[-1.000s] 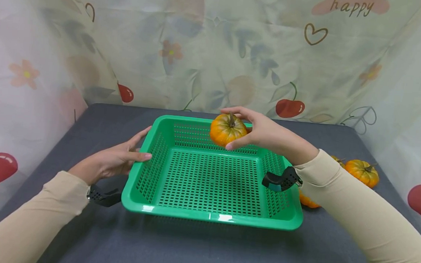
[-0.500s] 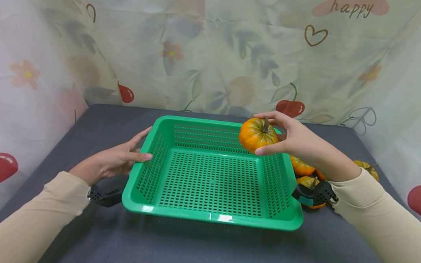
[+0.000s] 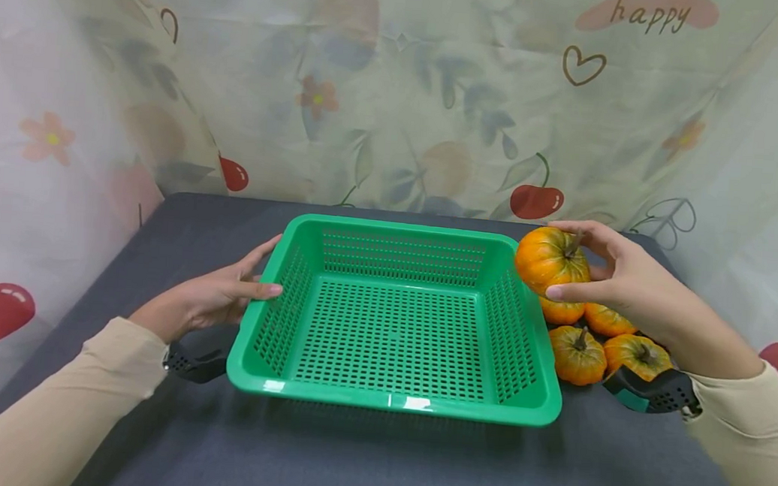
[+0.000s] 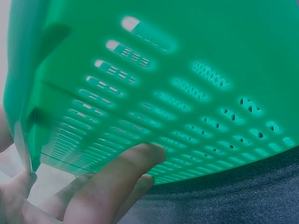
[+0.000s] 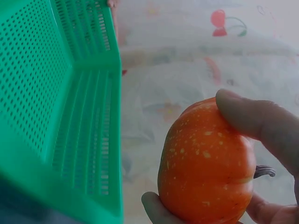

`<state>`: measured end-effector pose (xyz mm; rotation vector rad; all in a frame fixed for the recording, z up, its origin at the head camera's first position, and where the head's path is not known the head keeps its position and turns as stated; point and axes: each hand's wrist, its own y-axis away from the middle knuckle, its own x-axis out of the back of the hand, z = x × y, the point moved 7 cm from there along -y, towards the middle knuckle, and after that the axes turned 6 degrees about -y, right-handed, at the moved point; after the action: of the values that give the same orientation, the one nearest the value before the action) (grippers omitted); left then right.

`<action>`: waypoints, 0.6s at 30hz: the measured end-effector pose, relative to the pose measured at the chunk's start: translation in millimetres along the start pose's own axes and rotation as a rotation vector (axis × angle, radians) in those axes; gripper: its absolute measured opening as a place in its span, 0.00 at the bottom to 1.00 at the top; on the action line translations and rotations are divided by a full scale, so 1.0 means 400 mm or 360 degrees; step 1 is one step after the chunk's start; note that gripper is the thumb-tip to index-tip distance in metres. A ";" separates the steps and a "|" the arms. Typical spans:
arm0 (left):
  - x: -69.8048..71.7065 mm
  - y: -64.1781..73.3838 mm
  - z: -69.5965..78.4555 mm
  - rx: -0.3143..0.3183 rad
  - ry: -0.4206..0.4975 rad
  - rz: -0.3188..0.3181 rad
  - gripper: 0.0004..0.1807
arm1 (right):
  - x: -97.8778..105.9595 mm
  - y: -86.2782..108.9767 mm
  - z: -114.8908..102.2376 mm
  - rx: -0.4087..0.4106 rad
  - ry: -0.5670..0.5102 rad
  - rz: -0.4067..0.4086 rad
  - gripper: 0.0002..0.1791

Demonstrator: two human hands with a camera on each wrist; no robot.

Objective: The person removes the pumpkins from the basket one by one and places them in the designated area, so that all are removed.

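My right hand (image 3: 620, 270) grips a small orange pumpkin (image 3: 550, 260) between thumb and fingers, just past the far right corner of a green plastic basket (image 3: 388, 401). In the right wrist view the pumpkin (image 5: 205, 163) shows speckled skin and a short dark stem. On the other side, my left hand (image 3: 219, 295) holds the basket's left rim, thumb over the top. From the left wrist view, fingers (image 4: 117, 179) press against the slotted outer wall. Nothing lies inside the basket. Below my right hand, several more pumpkins (image 3: 578, 354) sit grouped beside the basket's right side.
A dark grey cloth (image 3: 360, 459) covers the table. Behind it hangs a pale curtain (image 3: 397, 123) printed with flowers, hearts and cherries, and similar cloth closes both sides. A black wrist camera (image 3: 653, 389) sits low on the right wrist, close to the pumpkins.
My right hand has carried the pumpkin rightward, from over the basket's back part to beyond its right rim. More of the grouped pumpkins now show. Left hand and basket have stayed put.
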<state>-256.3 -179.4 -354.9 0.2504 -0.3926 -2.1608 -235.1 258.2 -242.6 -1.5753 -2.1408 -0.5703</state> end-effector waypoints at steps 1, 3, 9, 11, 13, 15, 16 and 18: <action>0.000 0.000 0.000 -0.0001 0.0000 0.0000 0.52 | 0.007 0.006 0.009 0.0008 -0.0009 0.0018 0.40; 0.000 -0.001 -0.001 -0.0002 0.0007 -0.0003 0.52 | 0.020 0.018 0.026 0.0048 -0.0052 0.0040 0.39; 0.001 0.000 -0.001 -0.0005 0.0008 -0.0003 0.52 | 0.049 0.052 0.079 0.0076 -0.0109 0.0118 0.40; 0.001 -0.001 -0.001 -0.0005 0.0008 -0.0004 0.52 | 0.058 0.064 0.099 0.0040 -0.0097 0.0146 0.41; 0.001 -0.002 -0.002 -0.0006 0.0014 -0.0003 0.52 | 0.068 0.075 0.118 0.0029 -0.0088 0.0162 0.42; 0.001 -0.003 -0.003 -0.0005 0.0016 -0.0002 0.52 | 0.075 0.085 0.137 0.0021 -0.0077 0.0183 0.43; 0.001 -0.004 -0.003 -0.0004 0.0015 0.0000 0.52 | 0.078 0.091 0.147 0.0018 -0.0068 0.0191 0.43; 0.001 -0.003 -0.003 -0.0006 0.0011 0.0005 0.52 | 0.083 0.101 0.168 0.0022 -0.0062 0.0214 0.44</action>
<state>-257.3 -179.3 -356.5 0.2549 -0.3847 -2.1571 -211.6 332.5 -276.4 -1.7202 -2.0421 -0.4836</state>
